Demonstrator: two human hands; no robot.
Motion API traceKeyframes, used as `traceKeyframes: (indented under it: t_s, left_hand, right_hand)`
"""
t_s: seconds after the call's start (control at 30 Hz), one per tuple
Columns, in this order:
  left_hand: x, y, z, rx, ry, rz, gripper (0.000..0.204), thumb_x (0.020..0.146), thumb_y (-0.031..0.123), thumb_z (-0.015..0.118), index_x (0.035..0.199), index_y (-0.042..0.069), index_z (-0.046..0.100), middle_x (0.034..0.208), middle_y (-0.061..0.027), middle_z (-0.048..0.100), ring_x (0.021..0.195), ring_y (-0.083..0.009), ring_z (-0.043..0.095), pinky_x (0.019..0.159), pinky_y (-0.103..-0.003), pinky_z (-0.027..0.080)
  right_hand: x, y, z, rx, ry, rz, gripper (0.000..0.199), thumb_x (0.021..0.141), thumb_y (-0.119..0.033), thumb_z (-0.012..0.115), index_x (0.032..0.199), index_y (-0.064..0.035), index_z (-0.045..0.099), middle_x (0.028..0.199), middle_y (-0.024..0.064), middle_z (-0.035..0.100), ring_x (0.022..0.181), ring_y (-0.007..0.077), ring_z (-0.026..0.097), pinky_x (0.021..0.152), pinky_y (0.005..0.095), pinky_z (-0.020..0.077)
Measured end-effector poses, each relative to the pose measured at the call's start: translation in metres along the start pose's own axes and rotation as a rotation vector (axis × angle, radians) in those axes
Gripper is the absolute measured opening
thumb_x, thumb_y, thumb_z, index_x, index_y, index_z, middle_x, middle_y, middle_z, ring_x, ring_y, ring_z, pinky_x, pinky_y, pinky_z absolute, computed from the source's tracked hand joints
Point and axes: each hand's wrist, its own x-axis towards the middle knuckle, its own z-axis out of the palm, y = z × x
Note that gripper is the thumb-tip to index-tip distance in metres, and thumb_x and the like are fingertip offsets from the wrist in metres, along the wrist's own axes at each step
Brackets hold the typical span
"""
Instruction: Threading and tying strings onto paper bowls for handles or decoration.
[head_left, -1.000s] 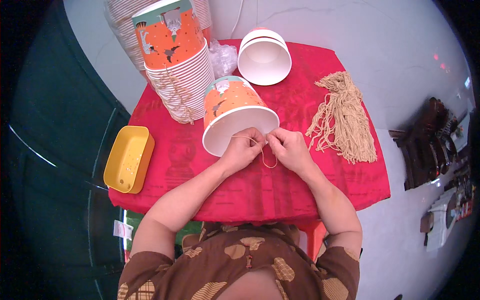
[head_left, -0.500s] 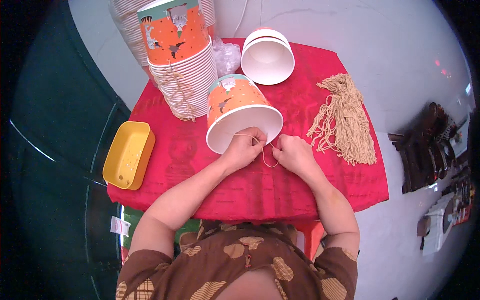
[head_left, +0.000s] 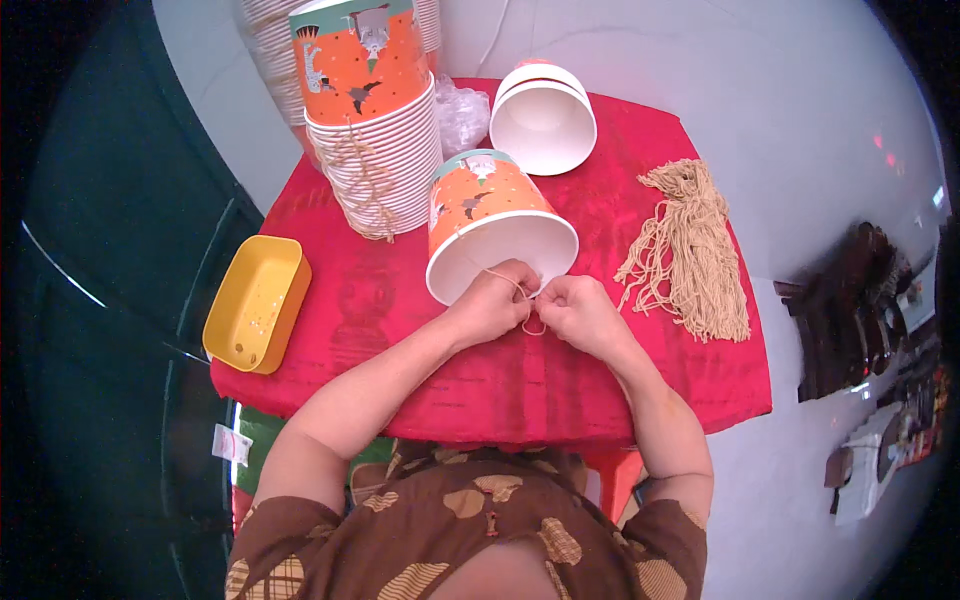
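An orange paper bucket (head_left: 483, 205) with a white inside lies on its side on the red table (head_left: 600, 370), its mouth facing me. My left hand (head_left: 497, 302) and my right hand (head_left: 578, 312) meet at its lower rim. Both pinch a thin tan string (head_left: 527, 303) that runs from the rim and loops down between the hands.
A tall stack of the same buckets (head_left: 375, 130) with strings hanging stands at the back left. Another white bucket (head_left: 542, 120) lies behind. A bundle of tan strings (head_left: 690, 250) lies at the right. A yellow tray (head_left: 255, 303) sits on the left corner.
My hands have stayed at the bucket's rim, working the string with small finger movements. The view has shifted slightly.
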Motion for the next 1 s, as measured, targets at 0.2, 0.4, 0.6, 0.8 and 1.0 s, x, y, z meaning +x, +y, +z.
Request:
traceKeyframes:
  t_s: [0.2, 0.4, 0.6, 0.8, 1.0]
  left_hand:
    - [0.0, -0.005, 0.001, -0.03, 0.002, 0.041, 0.01, 0.08, 0.002, 0.062, 0.09, -0.001, 0.06, 0.085, -0.0144, 0.064, 0.077, -0.0246, 0.063, 0.068, -0.035, 0.05]
    - [0.0, 0.001, 0.002, -0.011, 0.032, 0.067, 0.004, 0.083, 0.002, 0.059, 0.087, 0.0, 0.06, 0.086, -0.014, 0.064, 0.08, -0.0262, 0.063, 0.069, -0.037, 0.049]
    - [-0.003, -0.003, 0.005, -0.054, 0.059, 0.056, 0.002, 0.085, 0.001, 0.058, 0.086, -0.001, 0.059, 0.083, -0.0126, 0.063, 0.076, -0.0221, 0.061, 0.067, -0.034, 0.049]
    - [-0.004, -0.003, 0.004, -0.122, 0.052, 0.072, 0.001, 0.085, 0.0, 0.057, 0.085, -0.001, 0.058, 0.082, -0.0122, 0.063, 0.075, -0.0199, 0.061, 0.065, -0.033, 0.048]
    - [-0.002, -0.001, 0.001, -0.07, 0.051, 0.095, 0.002, 0.084, 0.0, 0.058, 0.085, -0.001, 0.058, 0.078, -0.0121, 0.063, 0.07, -0.02, 0.061, 0.061, -0.033, 0.048]
  right_hand:
    - [0.0, 0.002, 0.008, -0.004, 0.131, -0.155, 0.015, 0.079, -0.012, 0.061, 0.085, 0.0013, 0.067, 0.072, 0.0221, 0.065, 0.066, 0.0353, 0.066, 0.062, 0.042, 0.0524]
    - [0.003, 0.006, 0.006, -0.217, 0.302, -0.247, 0.021, 0.085, -0.012, 0.056, 0.104, -0.0044, 0.062, 0.073, 0.0233, 0.064, 0.07, 0.0411, 0.064, 0.063, 0.0502, 0.0509]
    - [0.004, 0.014, 0.01, -0.298, 0.222, -0.223, 0.027, 0.086, -0.01, 0.053, 0.112, -0.0072, 0.059, 0.073, 0.0252, 0.064, 0.072, 0.0422, 0.064, 0.066, 0.0532, 0.0508]
    - [0.01, 0.021, 0.011, -0.227, 0.216, -0.241, 0.014, 0.086, -0.012, 0.056, 0.095, -0.0046, 0.064, 0.073, 0.0221, 0.064, 0.071, 0.041, 0.064, 0.064, 0.0515, 0.0513]
    - [0.012, 0.023, 0.009, -0.198, 0.191, -0.245, 0.011, 0.086, -0.012, 0.056, 0.087, -0.0029, 0.063, 0.07, 0.0204, 0.064, 0.068, 0.0393, 0.065, 0.062, 0.0488, 0.0514]
